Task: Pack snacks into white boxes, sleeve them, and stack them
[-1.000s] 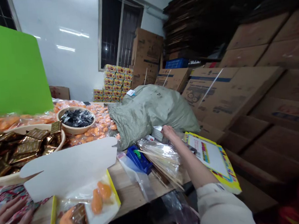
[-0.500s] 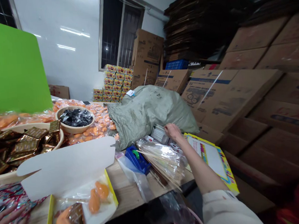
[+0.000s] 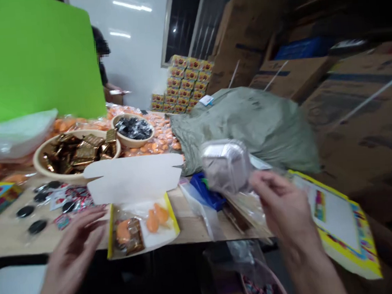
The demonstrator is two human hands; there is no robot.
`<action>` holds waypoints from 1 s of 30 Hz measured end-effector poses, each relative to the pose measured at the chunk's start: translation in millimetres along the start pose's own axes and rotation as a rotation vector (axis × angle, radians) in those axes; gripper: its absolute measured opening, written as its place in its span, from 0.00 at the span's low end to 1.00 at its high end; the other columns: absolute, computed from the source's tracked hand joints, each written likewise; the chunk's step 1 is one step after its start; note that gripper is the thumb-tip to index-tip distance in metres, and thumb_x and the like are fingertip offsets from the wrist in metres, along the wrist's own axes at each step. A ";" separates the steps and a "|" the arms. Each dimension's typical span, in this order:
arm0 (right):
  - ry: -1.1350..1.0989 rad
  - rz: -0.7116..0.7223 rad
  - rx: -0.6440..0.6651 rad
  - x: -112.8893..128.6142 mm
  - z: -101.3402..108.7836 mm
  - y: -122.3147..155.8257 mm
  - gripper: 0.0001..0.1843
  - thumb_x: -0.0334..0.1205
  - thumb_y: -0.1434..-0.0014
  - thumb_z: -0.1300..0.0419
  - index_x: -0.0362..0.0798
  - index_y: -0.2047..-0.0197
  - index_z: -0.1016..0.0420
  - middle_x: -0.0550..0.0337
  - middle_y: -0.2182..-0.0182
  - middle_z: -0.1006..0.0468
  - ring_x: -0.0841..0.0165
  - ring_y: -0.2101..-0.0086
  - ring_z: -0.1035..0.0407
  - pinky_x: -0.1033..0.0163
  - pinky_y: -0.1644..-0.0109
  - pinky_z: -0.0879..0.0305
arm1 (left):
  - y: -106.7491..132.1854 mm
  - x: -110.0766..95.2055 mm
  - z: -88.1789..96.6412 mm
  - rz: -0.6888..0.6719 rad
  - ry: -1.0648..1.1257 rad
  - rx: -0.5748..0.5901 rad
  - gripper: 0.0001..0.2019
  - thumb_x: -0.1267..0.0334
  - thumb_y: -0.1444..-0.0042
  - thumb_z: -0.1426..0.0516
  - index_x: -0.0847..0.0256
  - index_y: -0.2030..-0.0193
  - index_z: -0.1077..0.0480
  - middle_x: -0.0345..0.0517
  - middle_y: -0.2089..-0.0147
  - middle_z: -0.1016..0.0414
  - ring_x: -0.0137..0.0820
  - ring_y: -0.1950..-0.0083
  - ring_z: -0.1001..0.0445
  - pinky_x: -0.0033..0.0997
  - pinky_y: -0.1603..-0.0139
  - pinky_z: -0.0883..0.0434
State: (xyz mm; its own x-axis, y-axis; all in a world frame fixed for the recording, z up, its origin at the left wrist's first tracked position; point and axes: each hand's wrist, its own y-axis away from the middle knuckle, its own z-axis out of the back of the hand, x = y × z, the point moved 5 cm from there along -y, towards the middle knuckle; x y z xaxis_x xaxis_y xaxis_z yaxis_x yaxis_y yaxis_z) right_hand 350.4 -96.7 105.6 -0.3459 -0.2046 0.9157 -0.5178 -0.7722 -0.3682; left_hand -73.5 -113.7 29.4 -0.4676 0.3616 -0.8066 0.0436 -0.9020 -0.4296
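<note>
My right hand is raised in front of me, shut on a small silver foil packet that is blurred by motion. My left hand hangs open at the table's near edge, fingers spread and holding nothing. Its fingertips are close to an open yellow-edged box with a white lid folded up. Inside lie orange sweets in clear film and a brown packet. Small black discs in clear wrappers lie to the left of that hand.
A bowl of gold-wrapped pieces, a bowl of black packets, a grey-green sack and a blue tape dispenser crowd the table. A person stands behind a green board. Cardboard boxes fill the right.
My right hand has lifted a silver packet from beside the sack and brought it towards me. My left hand has moved up and right. The view has swung left, showing a person.
</note>
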 end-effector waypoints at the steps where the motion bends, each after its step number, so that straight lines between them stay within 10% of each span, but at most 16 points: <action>1: -0.080 -0.129 0.144 -2.0 -24.2 31.2 0.18 0.54 0.55 0.31 0.49 0.67 0.22 0.60 0.73 0.23 0.66 0.72 0.30 0.60 0.65 0.32 | 1.2 -3.6 -13.8 0.044 0.104 0.092 0.17 0.51 0.39 0.45 0.47 0.45 0.32 0.48 0.41 0.29 0.40 0.46 0.25 0.41 0.48 0.22; 4: -0.243 -0.402 0.428 -18.4 -88.5 106.3 0.15 0.54 0.54 0.31 0.52 0.71 0.21 0.59 0.74 0.22 0.63 0.73 0.29 0.57 0.68 0.30 | -1.4 -12.1 -56.6 0.158 0.391 0.264 0.29 0.50 0.39 0.44 0.45 0.34 0.48 0.52 0.32 0.40 0.41 0.41 0.28 0.39 0.49 0.22; 7: -0.197 -0.387 0.498 -46.5 -127.5 130.4 0.14 0.55 0.48 0.36 0.53 0.71 0.23 0.58 0.74 0.21 0.59 0.72 0.27 0.53 0.67 0.27 | -8.3 -1.8 -87.4 0.243 0.415 0.324 0.31 0.53 0.39 0.43 0.48 0.32 0.52 0.56 0.35 0.39 0.39 0.46 0.25 0.38 0.53 0.22; 13: 0.036 -0.122 0.352 -75.9 -137.5 121.8 0.10 0.51 0.47 0.38 0.54 0.71 0.24 0.55 0.67 0.25 0.54 0.60 0.30 0.44 0.51 0.32 | -12.1 32.6 -116.4 0.007 -0.143 0.214 0.21 0.57 0.42 0.41 0.56 0.43 0.36 0.56 0.39 0.42 0.40 0.49 0.26 0.43 0.53 0.24; 19: 0.328 0.226 0.324 -73.4 -140.0 134.0 0.10 0.41 0.40 0.45 0.53 0.67 0.22 0.54 0.63 0.26 0.57 0.60 0.31 0.48 0.53 0.31 | -7.4 19.0 -143.5 -0.253 -0.609 0.163 0.18 0.61 0.44 0.38 0.66 0.49 0.34 0.61 0.47 0.32 0.49 0.48 0.31 0.54 0.50 0.27; 24: 0.306 0.193 0.192 -81.7 -134.0 94.8 0.21 0.47 0.39 0.44 0.46 0.46 0.29 0.47 0.56 0.24 0.60 0.60 0.30 0.53 0.59 0.28 | -7.0 -3.1 -102.2 -0.390 -0.432 -0.036 0.14 0.62 0.39 0.42 0.60 0.48 0.36 0.54 0.50 0.33 0.41 0.49 0.32 0.45 0.50 0.28; 28: 0.216 0.246 0.194 -73.0 -140.6 47.3 0.36 0.52 0.44 0.39 0.43 0.37 0.38 0.44 0.50 0.26 0.61 0.58 0.30 0.58 0.61 0.29 | -20.6 24.3 -24.4 -0.171 -0.353 -0.470 0.30 0.51 0.48 0.36 0.62 0.43 0.39 0.53 0.51 0.36 0.40 0.53 0.32 0.40 0.57 0.28; 30: 0.219 0.265 0.259 -66.3 -149.6 31.9 0.32 0.51 0.44 0.39 0.42 0.41 0.33 0.51 0.61 0.22 0.65 0.66 0.29 0.61 0.64 0.30 | -38.4 45.0 -3.4 -0.041 -0.323 -0.395 0.34 0.44 0.50 0.37 0.64 0.43 0.37 0.51 0.53 0.34 0.38 0.58 0.30 0.38 0.60 0.28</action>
State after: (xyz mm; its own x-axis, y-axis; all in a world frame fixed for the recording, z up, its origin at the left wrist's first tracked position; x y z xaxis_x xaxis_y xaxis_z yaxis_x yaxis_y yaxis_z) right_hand 239.8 -17.8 9.1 -0.6126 -0.3053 0.7291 -0.1851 -0.8414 -0.5078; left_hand -93.2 -62.0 8.1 -0.7219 0.2468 -0.6464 0.3211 -0.7080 -0.6290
